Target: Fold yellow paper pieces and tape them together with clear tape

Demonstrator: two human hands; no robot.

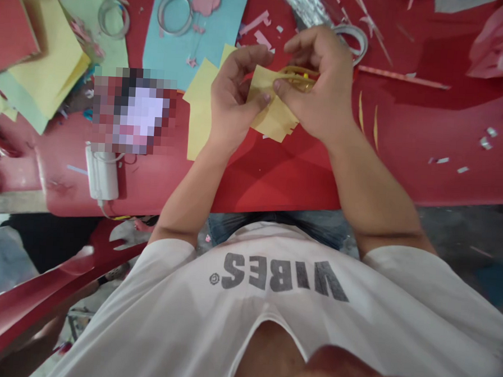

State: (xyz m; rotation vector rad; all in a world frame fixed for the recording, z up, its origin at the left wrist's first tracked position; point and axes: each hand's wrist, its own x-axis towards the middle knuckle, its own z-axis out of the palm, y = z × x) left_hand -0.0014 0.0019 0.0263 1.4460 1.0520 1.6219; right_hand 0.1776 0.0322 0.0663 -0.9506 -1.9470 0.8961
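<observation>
White shirt (272,274) foremost, left hand (237,98) and right hand (322,85) pinch yellow paper (274,119) near a tape roll (363,40).

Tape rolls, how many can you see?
3: one roll on green paper, another roll on blue paper, a third roll partly behind the right hand. Others may be hidden.

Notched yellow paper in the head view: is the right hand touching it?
Touching. The head view shows the thumb of the right hand pressed on the face of the notched yellow paper.
</observation>
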